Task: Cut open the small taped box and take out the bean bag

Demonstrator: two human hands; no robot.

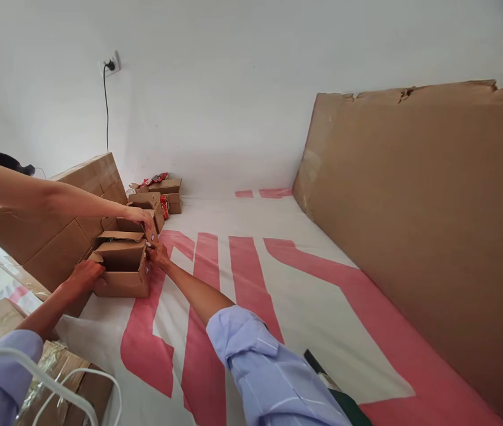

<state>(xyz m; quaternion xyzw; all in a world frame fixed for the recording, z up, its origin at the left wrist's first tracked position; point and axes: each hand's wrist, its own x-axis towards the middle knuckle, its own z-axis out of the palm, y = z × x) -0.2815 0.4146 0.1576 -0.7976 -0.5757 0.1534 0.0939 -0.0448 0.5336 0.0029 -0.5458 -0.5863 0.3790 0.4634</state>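
1. A small open cardboard box [122,266] sits on a white sheet with broad pink stripes [242,278], near the sheet's left edge.
2. The left hand [83,276] rests against the box's left side, fingers curled onto the cardboard — holding it steady rather than lifting it.
3. The right hand [158,254] is at the box's upper right corner, fingertips pinched together on the edge there; what they pinch is too small to tell.
4. Both forearms come out of rolled pale blue sleeves [255,361].
5. A second person's hand [141,216] reaches in from the left on a bare arm, fingers bent down onto the flap of the next box [129,225] just behind — touching or nearly touching the right hand.
6. More small boxes [163,195] stand in a row toward the white wall, some with red packets [164,207] on or beside them.
7. A large closed carton [51,231] lies left of the row, just beside the small box.
8. A big flat cardboard panel [415,219] leans against the wall on the right.
9. A black cord hangs from a wall socket [110,64] above the row.
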